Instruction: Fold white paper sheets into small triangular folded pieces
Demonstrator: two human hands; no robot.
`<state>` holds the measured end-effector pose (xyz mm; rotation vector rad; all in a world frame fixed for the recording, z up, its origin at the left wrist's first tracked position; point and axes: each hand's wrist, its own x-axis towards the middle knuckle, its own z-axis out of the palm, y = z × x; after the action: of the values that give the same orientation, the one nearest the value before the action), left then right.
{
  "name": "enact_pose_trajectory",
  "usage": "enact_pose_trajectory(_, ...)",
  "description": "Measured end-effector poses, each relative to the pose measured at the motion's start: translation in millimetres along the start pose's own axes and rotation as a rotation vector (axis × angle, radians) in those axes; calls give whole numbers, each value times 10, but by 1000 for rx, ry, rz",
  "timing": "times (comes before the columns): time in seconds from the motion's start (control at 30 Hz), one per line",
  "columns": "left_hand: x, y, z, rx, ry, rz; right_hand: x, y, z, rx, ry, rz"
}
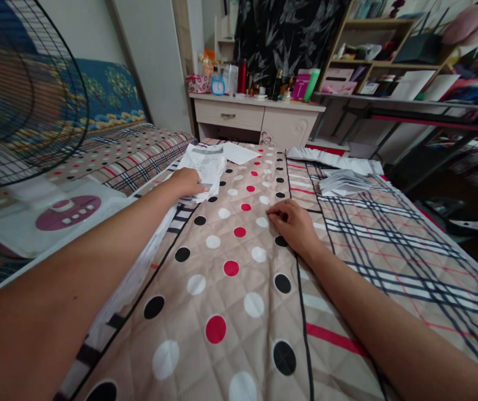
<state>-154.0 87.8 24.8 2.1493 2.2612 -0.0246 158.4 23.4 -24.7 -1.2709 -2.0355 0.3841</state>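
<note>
My left hand [186,182] is closed on the near left edge of a loose stack of white papers [203,161], its thumb lying over the sheets. The uppermost sheet bears grey printing, too small to read. My right hand [292,223] hovers over or rests on the polka-dot quilt [239,256], fingers curled toward the thumb, with nothing visible in them. A plain white sheet [241,153] lies beside the stack at its far right. Farther right, a fanned pile of folded papers [343,182] sits on the plaid part of the quilt.
A long crumpled white packet [334,160] lies behind the folded pile. On the left stands a wire-caged fan [25,94] with a control-panel base [69,211]. Beyond the bed are a white dresser [255,114] with bottles and a blue clock [217,85], and a shelved desk [389,100].
</note>
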Motion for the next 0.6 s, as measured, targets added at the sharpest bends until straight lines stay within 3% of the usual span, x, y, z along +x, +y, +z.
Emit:
enact_pose_trajectory(0.13, -32, -45, -85, 16, -76, 112, -4, -1, -13, 22, 7, -17)
enact_pose_trajectory(0.3, -207, -162, -56, -47, 38, 239, -1, 5, -17, 24, 3, -32)
enact_pose_trajectory(0.6, -335, -205, 41, -130, 164, 205, 4, 23, -11, 12, 4, -25)
